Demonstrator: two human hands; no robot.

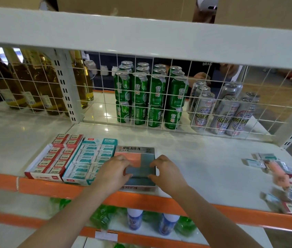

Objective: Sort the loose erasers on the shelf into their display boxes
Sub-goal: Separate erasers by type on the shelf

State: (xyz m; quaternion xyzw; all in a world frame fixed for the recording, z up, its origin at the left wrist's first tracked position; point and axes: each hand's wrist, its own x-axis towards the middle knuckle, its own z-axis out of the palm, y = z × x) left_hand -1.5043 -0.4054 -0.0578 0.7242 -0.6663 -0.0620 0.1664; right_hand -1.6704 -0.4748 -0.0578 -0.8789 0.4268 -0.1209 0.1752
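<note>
We look down on a white shelf (204, 167) with an orange front edge, backed by a white wire grid (159, 97) and topped by a broad white shelf board (141, 38). Behind the grid stand large bottles of yellow liquid (34, 83) at the left, stacked green cans (147, 97) in the middle and silver cans (224, 111) at the right; on the tier beneath we see green bottles (102, 217) and two white-capped blue bottles (134, 219). Three display boxes sit side by side at the shelf's front left: the red box (52, 158), filled with red-and-white erasers; the teal box (91, 158), touching it and filled with teal-and-white erasers; and the grey-and-salmon box (136, 151), just beside the teal one, showing a salmon patch at its rear left. Well apart, at the right end of the shelf, lie the loose erasers (281, 179), a blurred, mixed heap near the front edge. Our left hand (113, 171) and right hand (166, 171) both reach into the grey-and-salmon box, fingers curled, pinching between them the two ends of a block of grey erasers (140, 171) that lies in the front part of the box.
</note>
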